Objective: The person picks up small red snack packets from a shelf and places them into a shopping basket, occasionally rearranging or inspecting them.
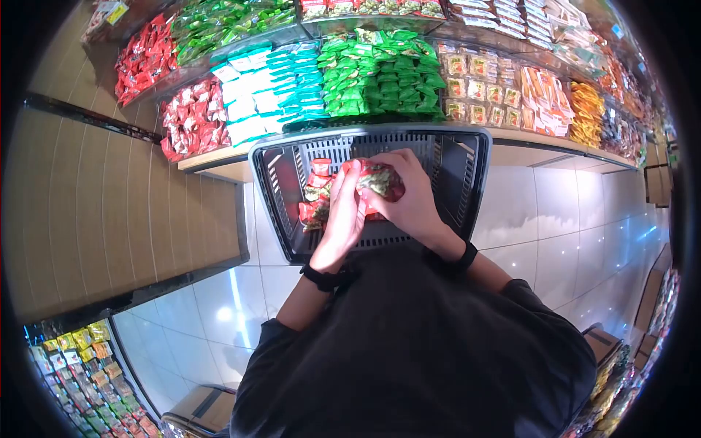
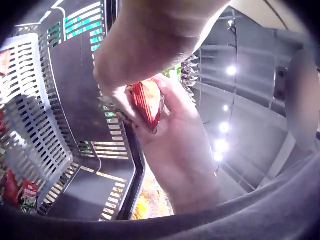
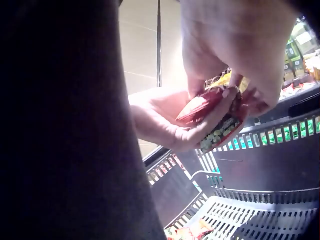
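A red snack packet [image 1: 380, 181] with a picture of nuts on it is held between both hands above a grey plastic shopping basket [image 1: 467, 168]. My left hand [image 1: 349, 193] grips the packet's left edge and my right hand [image 1: 401, 186] curls over its top and right side. In the left wrist view the packet [image 2: 146, 102] is pinched between the two hands. In the right wrist view the left hand's fingers [image 3: 210, 117] wrap under the packet [image 3: 220, 122]. Several more red packets [image 1: 315, 197] lie in the basket's left part.
The basket stands against a wooden shelf edge [image 1: 219, 162]. On the shelves behind it are rows of green packets [image 1: 380, 73], teal and white packets [image 1: 270, 87] and red packets [image 1: 193, 120]. Glossy white floor tiles [image 1: 555, 212] lie to the right and a wooden panel wall [image 1: 109, 204] to the left.
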